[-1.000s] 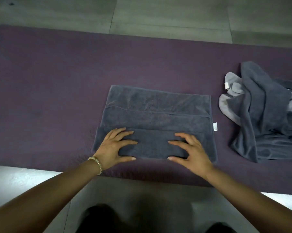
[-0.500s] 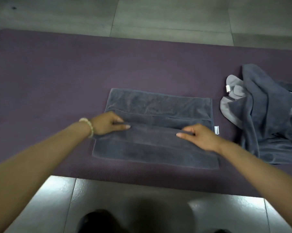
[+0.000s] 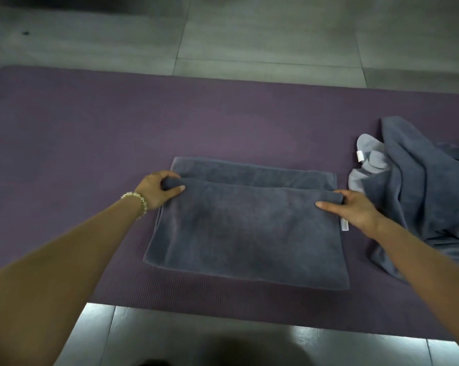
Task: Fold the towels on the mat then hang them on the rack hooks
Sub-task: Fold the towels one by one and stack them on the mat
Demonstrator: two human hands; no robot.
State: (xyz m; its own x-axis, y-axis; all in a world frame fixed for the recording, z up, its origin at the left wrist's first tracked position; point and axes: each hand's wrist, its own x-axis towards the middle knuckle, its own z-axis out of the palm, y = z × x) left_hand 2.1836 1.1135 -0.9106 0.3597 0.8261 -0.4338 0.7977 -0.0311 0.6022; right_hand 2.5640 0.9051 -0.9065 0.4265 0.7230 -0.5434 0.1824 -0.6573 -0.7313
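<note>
A dark grey towel (image 3: 247, 228) lies folded into a rectangle in the middle of the purple mat (image 3: 91, 143). Its top layer stops short of the far edge, leaving a strip of the lower layer showing. My left hand (image 3: 158, 191), with a bead bracelet at the wrist, grips the top layer's far left corner. My right hand (image 3: 355, 210) pinches the far right corner, thumb on top and fingers under the fabric. A small white tag (image 3: 344, 224) sticks out at the towel's right edge. No rack or hooks are in view.
A crumpled heap of dark and light grey towels (image 3: 421, 196) lies on the mat just right of my right hand. Grey floor tiles (image 3: 262, 35) surround the mat, beyond it and in front of it. The mat's left half is bare.
Both hands took hold of the near folded edge and carried it away from me over the towel, so the top layer now covers most of it. The hands also spread out to the corners.
</note>
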